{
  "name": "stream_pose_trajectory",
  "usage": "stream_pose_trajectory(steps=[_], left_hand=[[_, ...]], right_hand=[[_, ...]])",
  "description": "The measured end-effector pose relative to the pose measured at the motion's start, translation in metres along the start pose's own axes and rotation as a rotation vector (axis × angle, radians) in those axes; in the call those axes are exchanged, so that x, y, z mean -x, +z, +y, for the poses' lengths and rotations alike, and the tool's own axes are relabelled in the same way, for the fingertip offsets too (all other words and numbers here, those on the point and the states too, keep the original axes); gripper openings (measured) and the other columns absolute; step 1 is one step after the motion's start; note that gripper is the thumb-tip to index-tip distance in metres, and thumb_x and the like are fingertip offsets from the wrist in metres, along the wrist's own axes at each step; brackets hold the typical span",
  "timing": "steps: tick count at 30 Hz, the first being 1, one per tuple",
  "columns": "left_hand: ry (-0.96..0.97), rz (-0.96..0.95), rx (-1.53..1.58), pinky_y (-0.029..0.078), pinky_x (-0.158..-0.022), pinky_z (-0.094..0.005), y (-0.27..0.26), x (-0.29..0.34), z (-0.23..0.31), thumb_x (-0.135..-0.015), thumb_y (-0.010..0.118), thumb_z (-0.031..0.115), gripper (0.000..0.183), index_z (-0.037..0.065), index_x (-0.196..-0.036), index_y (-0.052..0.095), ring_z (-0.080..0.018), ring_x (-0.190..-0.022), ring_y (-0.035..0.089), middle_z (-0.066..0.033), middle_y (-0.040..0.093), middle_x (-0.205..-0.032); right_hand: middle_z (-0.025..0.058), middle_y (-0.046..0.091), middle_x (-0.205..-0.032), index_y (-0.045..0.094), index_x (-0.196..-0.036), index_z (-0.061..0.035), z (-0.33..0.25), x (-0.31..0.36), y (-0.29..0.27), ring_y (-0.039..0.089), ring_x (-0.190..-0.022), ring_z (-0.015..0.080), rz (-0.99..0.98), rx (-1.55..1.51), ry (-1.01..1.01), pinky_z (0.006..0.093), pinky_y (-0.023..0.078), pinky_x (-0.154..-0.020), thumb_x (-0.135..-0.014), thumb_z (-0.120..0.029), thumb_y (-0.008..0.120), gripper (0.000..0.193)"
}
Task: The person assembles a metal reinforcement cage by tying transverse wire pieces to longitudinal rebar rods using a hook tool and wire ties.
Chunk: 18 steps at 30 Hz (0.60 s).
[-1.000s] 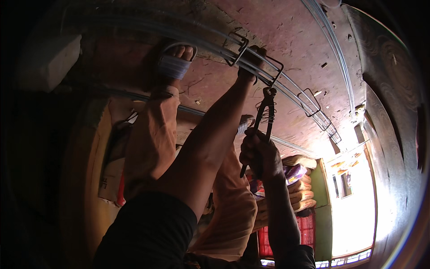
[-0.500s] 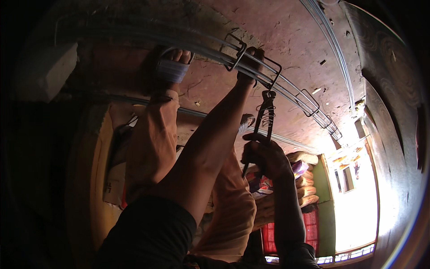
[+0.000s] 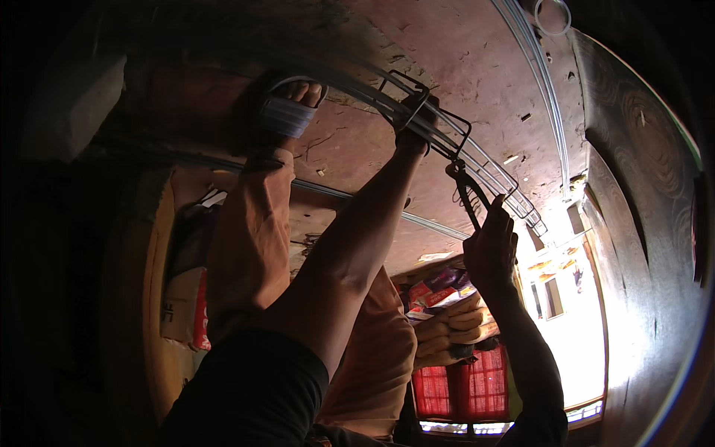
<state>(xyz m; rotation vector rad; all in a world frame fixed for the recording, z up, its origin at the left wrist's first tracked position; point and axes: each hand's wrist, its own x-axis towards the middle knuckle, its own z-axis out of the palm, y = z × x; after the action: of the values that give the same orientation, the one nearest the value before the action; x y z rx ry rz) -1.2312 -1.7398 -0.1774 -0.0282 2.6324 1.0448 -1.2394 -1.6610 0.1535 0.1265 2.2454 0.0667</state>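
Note:
My left hand is closed around a long rebar cage, its thin steel bars running through square wire stirrups. The jaws of a dark pair of pincers meet the cage just right of that hand, beside a stirrup. My right hand grips the pincers' handles, with its fingers partly in shadow. Thin looped wire hangs about the pincers. Whether the jaws have a tie wire between them is too dark to make out.
Loose steel rods lie along the reddish floor at the right, near a wooden panel. A pale block stands at the left. My sandalled foot is beneath the cage. Stacked sacks sit near the bright doorway.
My right hand has swung to the right, tilting the pincers from upright to slanted with their jaws still at the cage. My left hand keeps its hold.

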Motion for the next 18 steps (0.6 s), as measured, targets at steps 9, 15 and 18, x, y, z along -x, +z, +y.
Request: stream_pose_trajectory(steps=[9, 15, 18], left_hand=[[0.086, -0.045, -0.109, 0.041, -0.075, -0.0364, 0.012, 0.011, -0.004, -0.088, 0.053, 0.016, 0.018, 0.009, -0.071, 0.054, -0.0207, -0.074, 0.05, -0.0048, 0.049, -0.073], [-0.181, -0.111, 0.504, 0.043, -0.075, -0.0362, -0.01, 0.001, -0.012, -0.091, 0.05, 0.01, 0.01, 0.005, -0.084, 0.055, -0.0211, -0.078, 0.05, -0.0062, 0.049, -0.077], [-0.024, -0.148, -0.063, 0.046, -0.072, -0.0352, -0.025, -0.002, 0.011, -0.088, 0.054, 0.01, 0.005, 0.006, -0.085, 0.055, -0.0215, -0.08, 0.055, -0.0073, 0.051, -0.079]], right_hand=[[0.0241, 0.057, -0.111, 0.044, -0.129, 0.0034, 0.057, -0.021, 0.035, 0.059, -0.104, 0.0413, -0.066, -0.256, -0.134, 0.0468, 0.051, -0.083, -0.088, -0.002, 0.052, 0.042], [0.0248, 0.057, -0.115, 0.046, -0.126, 0.0022, 0.052, -0.036, 0.04, 0.061, -0.099, 0.0422, -0.082, -0.264, -0.163, 0.0477, 0.052, -0.08, -0.089, -0.003, 0.05, 0.038], [0.0215, 0.062, -0.09, 0.049, -0.123, -0.0035, 0.037, -0.009, 0.058, 0.063, -0.085, 0.0405, -0.216, -0.547, 0.052, 0.0454, 0.051, -0.07, -0.094, -0.005, 0.048, 0.03]])
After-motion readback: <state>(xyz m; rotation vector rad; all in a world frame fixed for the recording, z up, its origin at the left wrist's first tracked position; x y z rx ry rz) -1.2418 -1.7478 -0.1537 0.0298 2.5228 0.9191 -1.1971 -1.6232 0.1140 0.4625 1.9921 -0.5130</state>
